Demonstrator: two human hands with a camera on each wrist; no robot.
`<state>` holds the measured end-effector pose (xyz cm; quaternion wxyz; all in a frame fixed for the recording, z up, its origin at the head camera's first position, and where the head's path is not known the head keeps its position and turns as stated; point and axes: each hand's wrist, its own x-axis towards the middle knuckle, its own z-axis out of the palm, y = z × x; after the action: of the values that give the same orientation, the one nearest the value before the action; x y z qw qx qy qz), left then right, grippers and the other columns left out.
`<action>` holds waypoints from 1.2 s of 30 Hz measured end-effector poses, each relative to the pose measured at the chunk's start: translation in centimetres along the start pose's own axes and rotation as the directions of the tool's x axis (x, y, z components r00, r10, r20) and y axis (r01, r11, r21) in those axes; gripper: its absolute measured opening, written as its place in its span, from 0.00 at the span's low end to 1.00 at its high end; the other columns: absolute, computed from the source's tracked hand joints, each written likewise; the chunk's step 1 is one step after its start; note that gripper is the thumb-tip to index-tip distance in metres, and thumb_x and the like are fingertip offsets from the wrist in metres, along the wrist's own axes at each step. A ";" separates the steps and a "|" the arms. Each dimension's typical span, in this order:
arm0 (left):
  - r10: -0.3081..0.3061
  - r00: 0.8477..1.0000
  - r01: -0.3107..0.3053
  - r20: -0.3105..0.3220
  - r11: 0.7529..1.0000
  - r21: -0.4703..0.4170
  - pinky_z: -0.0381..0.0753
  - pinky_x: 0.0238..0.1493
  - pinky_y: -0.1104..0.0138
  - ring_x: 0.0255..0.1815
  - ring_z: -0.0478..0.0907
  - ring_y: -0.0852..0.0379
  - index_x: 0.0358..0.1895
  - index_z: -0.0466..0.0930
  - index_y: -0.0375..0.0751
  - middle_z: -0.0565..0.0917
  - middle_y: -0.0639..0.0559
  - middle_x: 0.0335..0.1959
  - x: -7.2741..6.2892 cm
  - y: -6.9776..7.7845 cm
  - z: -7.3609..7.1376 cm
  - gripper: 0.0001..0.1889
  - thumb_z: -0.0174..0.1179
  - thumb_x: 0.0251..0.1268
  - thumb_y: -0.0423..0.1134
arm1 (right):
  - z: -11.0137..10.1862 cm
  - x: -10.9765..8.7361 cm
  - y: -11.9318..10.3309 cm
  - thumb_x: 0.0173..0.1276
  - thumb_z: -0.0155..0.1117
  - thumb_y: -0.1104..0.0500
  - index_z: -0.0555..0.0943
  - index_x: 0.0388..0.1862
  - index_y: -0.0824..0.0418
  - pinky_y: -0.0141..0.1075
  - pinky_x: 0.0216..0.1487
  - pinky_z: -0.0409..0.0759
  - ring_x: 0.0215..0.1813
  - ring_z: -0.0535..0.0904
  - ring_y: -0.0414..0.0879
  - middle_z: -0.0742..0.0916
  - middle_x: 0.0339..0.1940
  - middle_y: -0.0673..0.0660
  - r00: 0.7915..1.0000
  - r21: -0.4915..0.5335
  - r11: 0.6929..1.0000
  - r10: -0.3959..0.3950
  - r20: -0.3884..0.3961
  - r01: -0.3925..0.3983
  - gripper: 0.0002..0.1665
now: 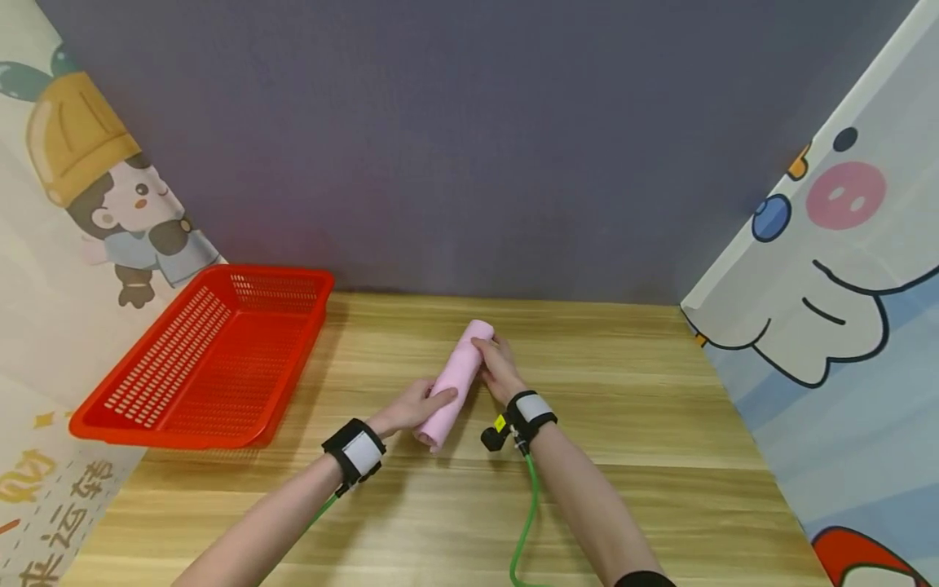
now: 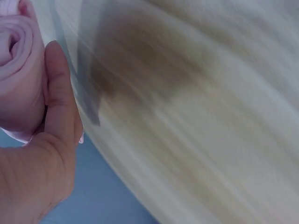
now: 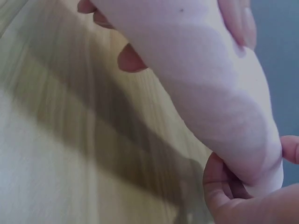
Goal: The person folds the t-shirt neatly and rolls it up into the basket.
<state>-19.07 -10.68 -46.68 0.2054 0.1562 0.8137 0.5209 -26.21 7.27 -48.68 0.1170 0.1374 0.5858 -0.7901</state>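
Observation:
A pink cloth [image 1: 458, 373] is rolled into a long tube and held slantwise above the table, its far end leaning right. My left hand [image 1: 407, 408] grips the near end, thumb on top. Toward the far end, my right hand [image 1: 502, 368] holds the roll from the right side, with the thumb over it. Spiral layers show at the end of the cloth roll [image 2: 21, 70] in the left wrist view. Fingers of both hands wrap around the cloth [image 3: 201, 84] in the right wrist view, and its shadow falls on the wood below.
A red plastic basket [image 1: 275, 383] with slotted sides stands at the left of the wooden table [image 1: 623, 408]. Behind the table rises a dark grey panel [image 1: 469, 163]. Printed cartoon sheets flank both sides. A green cable [image 1: 530, 522] trails from the right wrist strap.

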 end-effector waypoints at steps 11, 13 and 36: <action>0.007 1.000 -0.009 0.023 0.998 0.059 0.83 0.39 0.63 0.39 0.83 0.52 0.82 0.36 0.39 0.81 0.26 0.52 -1.3 0.9 -5.0 0.42 0.54 0.76 0.41 | 4.8 -0.4 -1.8 0.72 0.53 0.64 0.72 0.62 0.67 0.26 0.31 0.71 0.27 0.75 0.35 0.80 0.27 0.47 0.982 0.048 0.998 0.025 0.186 -0.034 0.20; -0.018 0.998 0.018 0.062 1.000 0.000 0.85 0.37 0.61 0.37 0.84 0.51 0.82 0.33 0.44 0.81 0.27 0.49 -1.7 1.1 -6.3 0.44 0.55 0.76 0.40 | 5.7 -0.6 -2.1 0.73 0.53 0.64 0.71 0.62 0.67 0.27 0.33 0.72 0.29 0.76 0.36 0.81 0.29 0.48 0.977 0.067 0.996 0.037 0.209 -0.053 0.20; -0.301 0.954 0.298 -0.009 0.939 0.170 0.85 0.45 0.50 0.51 0.76 0.42 0.81 0.24 0.48 0.57 0.25 0.68 -10.1 2.4 -21.7 0.50 0.56 0.74 0.45 | 22.5 -1.7 -1.9 0.74 0.53 0.54 0.61 0.75 0.48 0.38 0.61 0.68 0.63 0.71 0.48 0.75 0.61 0.55 0.885 0.273 0.941 0.053 0.463 -0.199 0.32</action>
<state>-20.97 -31.43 -34.71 0.2750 0.0518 0.8675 0.4111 -27.06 -13.73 -40.17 0.2776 0.0064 0.3996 -0.8736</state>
